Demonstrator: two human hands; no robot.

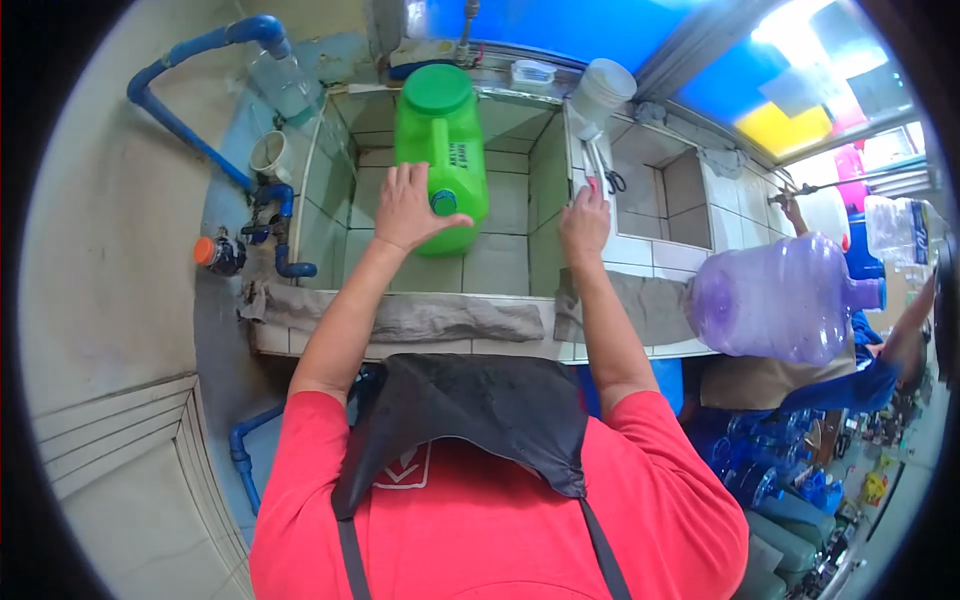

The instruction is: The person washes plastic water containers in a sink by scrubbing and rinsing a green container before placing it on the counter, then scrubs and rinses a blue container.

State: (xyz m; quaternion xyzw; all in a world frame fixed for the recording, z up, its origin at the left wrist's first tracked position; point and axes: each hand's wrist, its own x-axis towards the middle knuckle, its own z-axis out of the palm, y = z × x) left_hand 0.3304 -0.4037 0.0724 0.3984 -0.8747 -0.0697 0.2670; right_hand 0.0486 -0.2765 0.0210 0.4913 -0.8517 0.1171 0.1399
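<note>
A bright green plastic jug (463, 190) with a wide round lid and a small blue-ringed cap lies in the left tiled basin (500, 262). My left hand (405, 210) rests against the side of the jug by its small cap, fingers together and thumb stretched out over it. On the tiled divider, my right hand (585, 222) has its fingers curled at the pink-red end of a slim item, whose kind I cannot make out. Black-handled scissors (615, 182) lie just beyond that hand. A white plastic tub (603, 88) stands farther back.
Wet grey cloths (455, 318) drape the front ledge. A purple-tinted water bottle (775, 300) lies on its side at right, with a co-worker's arm (908, 318) beyond. Blue pipes (165, 110) run along the left wall. A smaller tiled basin (640, 195) is at right.
</note>
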